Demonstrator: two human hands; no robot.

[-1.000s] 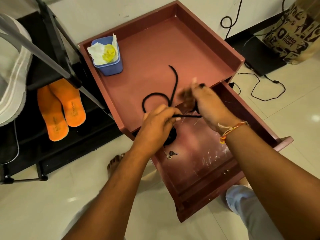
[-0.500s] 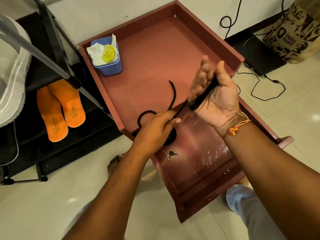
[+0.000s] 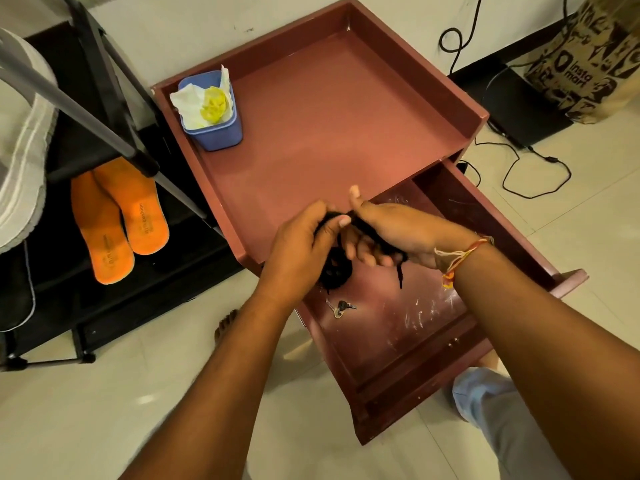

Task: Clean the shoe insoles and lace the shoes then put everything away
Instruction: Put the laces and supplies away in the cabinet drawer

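Both hands meet above the open drawer (image 3: 491,233) of a maroon cabinet. My right hand (image 3: 398,233) has a black shoelace (image 3: 367,226) wound round its fingers, with one end (image 3: 400,275) dangling below. My left hand (image 3: 298,244) pinches the same lace beside the right thumb. A second black bundle (image 3: 334,271) shows just under the hands; whether it lies in the drawer or hangs from them is unclear. Two orange insoles (image 3: 117,220) lie side by side on the black shoe rack (image 3: 104,306) at the left. A white shoe (image 3: 20,140) sits on the rack's upper shelf.
A blue cup (image 3: 216,129) stuffed with white tissue and a yellow cloth stands in the cabinet top's (image 3: 329,126) far left corner. Small keys (image 3: 341,308) lie in the drawer. Black cables (image 3: 519,174) and a printed paper bag (image 3: 588,57) are on the floor at the right.
The loose loop of lace on the cabinet top has been gathered up. My right hand turned from palm-up and raised to lowered over the drawer, with the lace wrapped round it.
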